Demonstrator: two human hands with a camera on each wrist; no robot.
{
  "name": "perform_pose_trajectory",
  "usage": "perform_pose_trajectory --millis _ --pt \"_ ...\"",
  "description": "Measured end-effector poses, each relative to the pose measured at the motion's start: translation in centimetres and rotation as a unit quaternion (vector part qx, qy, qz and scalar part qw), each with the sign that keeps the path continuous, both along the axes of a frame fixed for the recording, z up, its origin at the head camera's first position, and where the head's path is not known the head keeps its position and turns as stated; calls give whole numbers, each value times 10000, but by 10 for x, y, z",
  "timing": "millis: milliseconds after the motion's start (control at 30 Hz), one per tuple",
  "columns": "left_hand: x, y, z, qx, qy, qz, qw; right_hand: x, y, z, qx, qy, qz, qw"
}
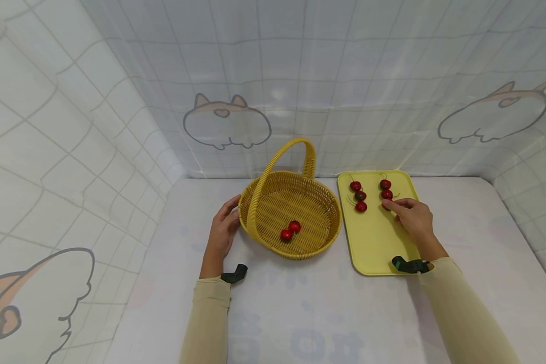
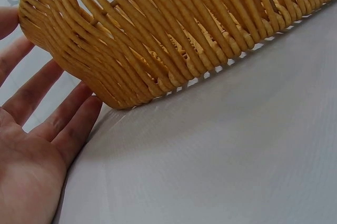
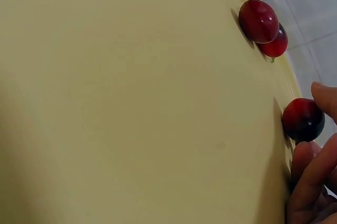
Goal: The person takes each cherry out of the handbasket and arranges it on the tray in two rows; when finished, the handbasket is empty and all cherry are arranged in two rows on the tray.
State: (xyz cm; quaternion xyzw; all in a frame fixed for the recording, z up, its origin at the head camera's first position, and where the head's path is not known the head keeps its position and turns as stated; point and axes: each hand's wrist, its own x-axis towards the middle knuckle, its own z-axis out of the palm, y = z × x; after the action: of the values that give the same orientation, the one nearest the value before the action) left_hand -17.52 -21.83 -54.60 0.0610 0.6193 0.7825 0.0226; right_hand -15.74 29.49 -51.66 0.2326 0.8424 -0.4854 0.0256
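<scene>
Head view shows a small round glossy red cherry [image 1: 385, 205] at the near end of the right-hand column on a pale yellow rectangular tray [image 1: 377, 242], partly covered by the person's right hand [image 1: 416, 221]. Seen from the right wrist, this fruit is bright red above and nearly black on its lower side, with a small shine, and sits close to the tray's surface. Two more dark-topped red cherries [image 1: 385, 185] with thin stems line up beyond it, and three similar red cherries [image 1: 360, 195] form a second column to their left. A round golden-yellow woven basket [image 1: 296, 199] with a tall arched handle [image 1: 273, 167] stands just left of the tray on the white desk [image 1: 277, 298], two shiny red cherries [image 1: 286, 235] touching on its floor. Reaching in from the near right, the right hand pinches its cherry between thumb and fingers, the other fingers curled beneath. At the basket's left side, the left hand [image 1: 223, 231] has its fingers spread and extended, tips resting against the woven outer wall. Both forearms wear beige sleeves [image 1: 464, 308], with black wrist cameras [image 1: 409, 265] strapped below the hands.
</scene>
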Motion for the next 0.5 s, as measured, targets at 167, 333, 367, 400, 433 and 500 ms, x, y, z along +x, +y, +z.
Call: perform_pose_trajectory --millis 167,333,367,400,433,500 --pt "0 0 0 1 -2 4 10000 0 0 0 64 16 -12 10000" --pt "0 0 1 -14 -52 11 10000 -1 0 0 -49 82 -81 9999" --pt "0 0 0 -21 -61 11 10000 -1 -1 1 -77 89 -88 9999" --pt "-1 0 0 -34 -70 15 10000 -1 -1 1 -106 90 -97 9999" --pt "-1 0 0 -45 -68 15 10000 0 -1 1 -135 97 -105 9998" --pt "-1 0 0 -66 -65 17 10000 0 -1 2 -183 96 -112 9997"
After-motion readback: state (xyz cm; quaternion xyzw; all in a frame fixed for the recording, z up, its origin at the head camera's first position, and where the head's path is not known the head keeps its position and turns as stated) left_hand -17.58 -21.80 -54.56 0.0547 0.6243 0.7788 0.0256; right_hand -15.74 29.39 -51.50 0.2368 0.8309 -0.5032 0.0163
